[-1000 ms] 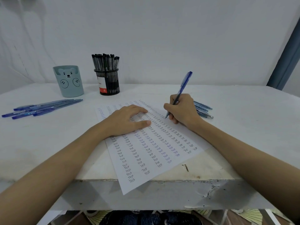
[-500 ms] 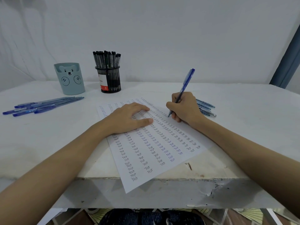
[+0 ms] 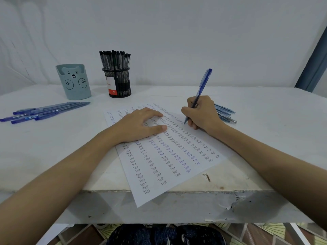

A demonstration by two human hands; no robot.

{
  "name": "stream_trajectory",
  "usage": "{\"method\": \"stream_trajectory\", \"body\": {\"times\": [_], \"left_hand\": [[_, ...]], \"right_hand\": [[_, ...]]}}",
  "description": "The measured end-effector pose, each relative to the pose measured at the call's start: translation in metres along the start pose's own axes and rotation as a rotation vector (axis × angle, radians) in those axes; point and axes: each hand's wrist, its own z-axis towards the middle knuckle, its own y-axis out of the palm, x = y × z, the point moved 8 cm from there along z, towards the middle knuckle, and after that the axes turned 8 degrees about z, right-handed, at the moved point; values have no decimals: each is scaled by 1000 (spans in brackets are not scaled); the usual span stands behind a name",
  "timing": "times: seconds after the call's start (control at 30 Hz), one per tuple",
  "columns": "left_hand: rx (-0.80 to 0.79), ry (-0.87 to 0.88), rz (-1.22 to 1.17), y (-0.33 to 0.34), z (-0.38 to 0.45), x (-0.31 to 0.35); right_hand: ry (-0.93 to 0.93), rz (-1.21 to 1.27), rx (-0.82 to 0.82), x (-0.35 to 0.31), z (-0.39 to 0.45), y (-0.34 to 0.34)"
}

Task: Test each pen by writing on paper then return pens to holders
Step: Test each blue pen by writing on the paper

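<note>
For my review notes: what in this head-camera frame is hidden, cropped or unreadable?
- Blue pens behind the right hand: the hand covers part of them, so no count.
- Teal bear-face cup: its inside is out of sight behind its wall.
- Far rows on the white sheet of paper: too small to read; the left hand covers some.
- Black mesh holder's label: blurred.

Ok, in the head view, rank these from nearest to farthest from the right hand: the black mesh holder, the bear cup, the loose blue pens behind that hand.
From the right hand, nearest first:
1. Loose blue pens, just behind it, on its right.
2. Black mesh holder, back on the table, to its left.
3. Bear cup, farther left still.
</note>
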Motion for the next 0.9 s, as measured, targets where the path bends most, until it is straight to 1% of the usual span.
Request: {"method": "stream_trajectory", "body": {"times": [0.43,0.57,0.73,0.9], "left_hand": [[-7,-9,-6,1,0,0],[-6,-2,1,0,0,0],[-6,2,-6,0,-1,2],[-6,-6,-2,0,-1,2]], "right_hand": [[-1,-4,25,2,2,-3],[1,30,40,3,3,-4],[-5,-22,37,2,2,-3],[-3,-7,44,3,2,-4]]}}
